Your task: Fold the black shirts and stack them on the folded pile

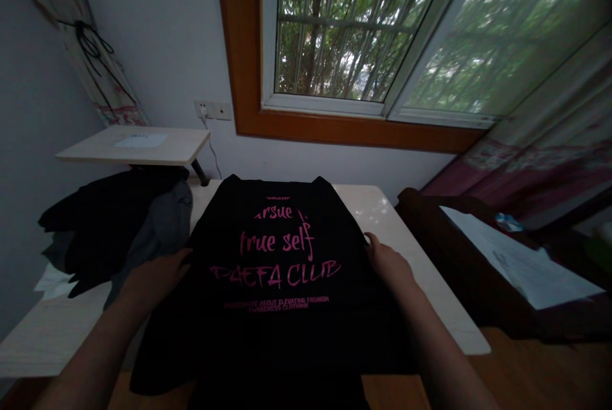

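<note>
A black T-shirt (282, 340) with pink lettering is spread over a pale table (442, 295). Its far edge lies toward the wall, and its near part hangs over the front edge. My left hand (160, 276) grips the shirt's left side, the fingertips partly hidden in the dark cloth. On the opposite side, my right hand (389, 263) pinches the right edge between thumb and fingers. Both hands are at about the height of the printed words. Beyond my left hand lies a heap of black and grey clothes (119, 225).
A small raised shelf (176, 145) bearing a paper stands at the back left, above the clothes. Behind the table are a wall socket (213, 109) and a wood-framed window (344, 126). To the right, a white sheet (516, 260) lies on dark brown furniture (478, 276).
</note>
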`<state>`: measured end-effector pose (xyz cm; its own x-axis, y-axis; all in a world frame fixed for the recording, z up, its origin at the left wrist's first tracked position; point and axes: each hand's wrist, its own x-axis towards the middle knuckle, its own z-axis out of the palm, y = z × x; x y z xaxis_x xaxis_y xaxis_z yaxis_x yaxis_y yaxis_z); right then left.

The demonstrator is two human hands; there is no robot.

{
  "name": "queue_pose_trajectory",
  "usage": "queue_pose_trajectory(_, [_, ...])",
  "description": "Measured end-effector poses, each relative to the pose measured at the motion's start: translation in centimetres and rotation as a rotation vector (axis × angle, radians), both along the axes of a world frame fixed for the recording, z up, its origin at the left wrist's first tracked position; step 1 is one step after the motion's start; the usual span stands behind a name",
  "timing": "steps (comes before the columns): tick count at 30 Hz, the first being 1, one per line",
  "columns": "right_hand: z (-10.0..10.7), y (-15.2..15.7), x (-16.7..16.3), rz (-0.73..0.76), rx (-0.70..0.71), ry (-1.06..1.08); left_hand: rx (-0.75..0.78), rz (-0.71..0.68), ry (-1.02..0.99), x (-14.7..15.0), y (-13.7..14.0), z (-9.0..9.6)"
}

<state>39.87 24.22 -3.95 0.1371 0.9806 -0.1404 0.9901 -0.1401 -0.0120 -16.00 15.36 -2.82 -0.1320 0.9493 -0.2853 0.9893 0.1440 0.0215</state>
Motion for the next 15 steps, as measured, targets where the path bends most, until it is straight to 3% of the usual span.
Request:
queue_pose_trajectory(7, [1.2, 3.2, -0.7, 0.057, 0.14, -0.069, 0.394, -0.169, 0.073, 2.9, 5.2, 1.2])
queue_pose_trajectory(11, [0.9, 6.2, -2.6, 0.116, 0.247, -0.033, 0.443, -0.228, -0.024, 5.0, 9.4, -0.6])
queue_pose_trajectory(15, [-0.8, 8.4, -4.7, 0.229, 0.337, 0.016, 0.454, -0.213, -0.022, 6.6, 12.0, -3.1])
